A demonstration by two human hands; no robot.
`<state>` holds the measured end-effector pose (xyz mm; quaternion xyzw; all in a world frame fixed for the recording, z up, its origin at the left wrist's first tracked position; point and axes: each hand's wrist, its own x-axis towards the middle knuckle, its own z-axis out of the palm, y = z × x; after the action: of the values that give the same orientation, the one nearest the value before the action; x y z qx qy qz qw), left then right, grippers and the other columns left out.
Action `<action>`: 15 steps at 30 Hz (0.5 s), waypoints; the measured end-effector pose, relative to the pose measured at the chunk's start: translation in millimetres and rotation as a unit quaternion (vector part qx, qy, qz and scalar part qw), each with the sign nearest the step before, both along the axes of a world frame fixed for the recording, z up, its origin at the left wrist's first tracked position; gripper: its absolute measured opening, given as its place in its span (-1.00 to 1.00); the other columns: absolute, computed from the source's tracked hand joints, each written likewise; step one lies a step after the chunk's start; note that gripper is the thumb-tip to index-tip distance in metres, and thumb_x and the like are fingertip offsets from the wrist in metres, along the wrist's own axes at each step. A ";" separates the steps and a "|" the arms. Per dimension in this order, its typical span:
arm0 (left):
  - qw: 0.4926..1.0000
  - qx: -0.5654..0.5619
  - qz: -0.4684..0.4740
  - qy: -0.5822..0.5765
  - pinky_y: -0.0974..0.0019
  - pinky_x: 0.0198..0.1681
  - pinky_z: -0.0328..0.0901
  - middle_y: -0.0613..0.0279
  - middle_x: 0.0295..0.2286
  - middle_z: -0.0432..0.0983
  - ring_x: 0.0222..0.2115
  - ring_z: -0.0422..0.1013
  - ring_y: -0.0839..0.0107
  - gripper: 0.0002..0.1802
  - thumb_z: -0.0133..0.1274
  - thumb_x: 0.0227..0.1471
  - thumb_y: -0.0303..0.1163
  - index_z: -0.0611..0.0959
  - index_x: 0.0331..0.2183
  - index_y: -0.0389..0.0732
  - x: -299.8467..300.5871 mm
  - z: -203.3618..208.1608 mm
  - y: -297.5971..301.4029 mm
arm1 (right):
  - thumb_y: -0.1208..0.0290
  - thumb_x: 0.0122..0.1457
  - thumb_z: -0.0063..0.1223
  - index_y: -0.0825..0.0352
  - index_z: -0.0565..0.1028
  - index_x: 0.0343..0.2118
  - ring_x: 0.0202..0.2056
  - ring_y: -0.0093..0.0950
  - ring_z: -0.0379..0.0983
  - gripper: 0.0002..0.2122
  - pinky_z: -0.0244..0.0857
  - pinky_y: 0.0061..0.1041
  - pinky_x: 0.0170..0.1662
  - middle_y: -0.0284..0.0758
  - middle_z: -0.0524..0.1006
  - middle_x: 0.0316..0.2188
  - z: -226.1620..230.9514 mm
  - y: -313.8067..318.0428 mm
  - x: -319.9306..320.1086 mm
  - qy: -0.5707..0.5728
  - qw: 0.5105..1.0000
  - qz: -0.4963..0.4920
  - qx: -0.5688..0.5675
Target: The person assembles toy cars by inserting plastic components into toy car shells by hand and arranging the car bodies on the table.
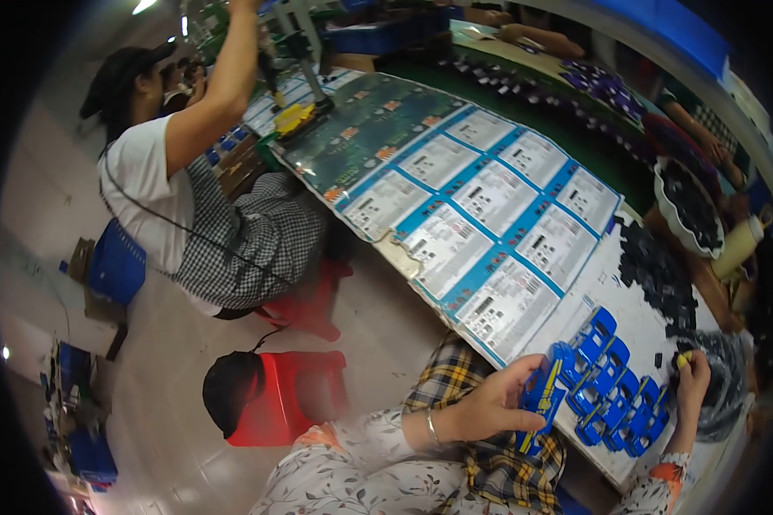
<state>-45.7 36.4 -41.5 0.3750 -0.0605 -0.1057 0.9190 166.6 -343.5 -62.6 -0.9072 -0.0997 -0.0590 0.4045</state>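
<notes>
My left hand [494,402] is wrapped round a blue toy car body [541,396] with yellow markings, held tilted over the table's near edge. Several more blue toy car bodies [608,371] stand in close rows on the table just right of it. My right hand [694,378] is beyond those rows, beside a dark plastic bag [723,390]. Its fingers are drawn together, with something small and yellow at the tips; whether they pinch a part is not clear. Small black parts [661,270] lie in a long heap farther up the table.
Printed sheets with blue borders [489,197] cover much of the table. A white scalloped bowl [674,215] of black parts stands at the right, near a yellowish bottle [741,245]. At the left a co-worker [180,189] sits by a machine. A red stool [296,399] holds a black cap.
</notes>
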 end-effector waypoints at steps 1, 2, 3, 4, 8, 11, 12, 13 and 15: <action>1.000 0.005 0.014 -0.004 0.44 -0.08 0.25 0.26 -0.09 0.28 -0.11 0.26 0.54 -0.21 0.09 -0.13 -0.68 0.11 0.13 -0.28 -2.9 1.6 0.5 | 0.64 0.01 -0.17 0.39 0.34 -0.47 -0.56 -0.69 0.18 -0.96 0.11 -0.70 -0.50 -0.46 0.31 -0.58 2.4 4.1 -1.8 0.027 0.999 -0.017 0.025; 1.000 0.002 0.007 0.002 0.44 -0.07 0.24 0.26 -0.09 0.28 -0.10 0.26 0.54 -0.21 0.10 -0.13 -0.67 0.11 0.12 -0.29 -3.6 2.0 1.6 | 0.64 0.03 -0.19 0.36 0.33 -0.46 -0.58 -0.72 0.16 -0.95 0.08 -0.74 -0.53 -0.48 0.28 -0.59 -1.3 0.9 2.9 0.032 0.999 0.012 0.011; 1.000 -0.003 -0.002 0.010 0.45 -0.07 0.24 0.25 -0.09 0.28 -0.10 0.25 0.54 -0.21 0.11 -0.13 -0.65 0.11 0.12 -0.29 -4.7 1.4 1.8 | 0.64 0.03 -0.19 0.36 0.33 -0.46 -0.58 -0.72 0.16 -0.95 0.08 -0.74 -0.53 -0.48 0.28 -0.59 -5.2 -1.2 5.0 0.029 0.999 0.022 0.014; 1.000 -0.011 0.010 0.004 0.43 -0.06 0.23 0.25 -0.09 0.29 -0.10 0.26 0.53 -0.20 0.12 -0.14 -0.63 0.11 0.12 -0.31 -5.1 1.3 1.0 | 0.63 0.04 -0.19 0.35 0.33 -0.45 -0.58 -0.73 0.17 -0.95 0.09 -0.75 -0.53 -0.49 0.28 -0.58 -3.1 0.6 6.3 0.044 0.998 0.015 0.040; 1.000 -0.025 0.004 0.017 0.42 0.00 0.18 0.24 -0.08 0.29 -0.08 0.25 0.52 -0.23 0.13 -0.14 -0.60 0.14 0.10 -0.34 -7.6 4.7 6.5 | 0.59 0.08 -0.16 0.34 0.36 -0.38 -0.57 -0.76 0.20 -0.94 0.13 -0.79 -0.53 -0.49 0.33 -0.54 5.7 8.4 1.0 0.043 0.996 -0.001 0.078; 0.998 -0.042 0.000 0.047 0.43 -0.04 0.21 0.22 -0.10 0.32 -0.12 0.30 0.51 -0.18 0.13 -0.18 -0.59 0.13 0.12 -0.30 -2.8 4.9 13.5 | 0.54 0.10 -0.12 0.36 0.42 -0.35 -0.52 -0.75 0.26 -0.91 0.17 -0.78 -0.47 -0.50 0.38 -0.51 37.0 45.0 -29.8 0.057 0.996 0.017 0.072; 0.997 -0.050 0.021 0.054 0.38 -0.10 0.28 0.19 -0.16 0.37 -0.20 0.38 0.45 -0.22 0.09 -0.18 -0.61 0.16 0.11 -0.28 -2.5 6.4 13.8 | 0.53 0.11 -0.12 0.37 0.43 -0.36 -0.50 -0.74 0.28 -0.91 0.18 -0.77 -0.45 -0.50 0.38 -0.51 43.7 56.3 -39.3 0.037 0.997 0.047 0.058; 0.994 -0.070 0.021 0.079 0.28 -0.17 0.34 0.14 -0.24 0.41 -0.28 0.44 0.35 -0.22 0.09 -0.19 -0.59 0.17 0.11 -0.26 -1.1 10.5 14.5 | 0.52 0.10 -0.11 0.37 0.44 -0.34 -0.48 -0.73 0.29 -0.89 0.21 -0.75 -0.43 -0.50 0.38 -0.50 54.3 76.8 -49.8 0.076 0.993 0.060 0.071; 0.992 -0.081 0.027 0.092 0.19 -0.22 0.37 0.07 -0.27 0.43 -0.32 0.46 0.25 -0.22 0.10 -0.18 -0.52 0.17 0.10 -0.26 -1.2 7.3 20.2 | 0.51 0.08 -0.04 0.38 0.46 -0.32 -0.47 -0.73 0.31 -0.88 0.24 -0.73 -0.43 -0.48 0.40 -0.48 70.1 126.2 -69.6 0.121 0.983 0.080 0.110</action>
<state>-46.9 56.6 -34.2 0.2894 0.0260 -0.1096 0.9506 96.9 -217.2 7.5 -0.8468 -0.1150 0.0732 0.5141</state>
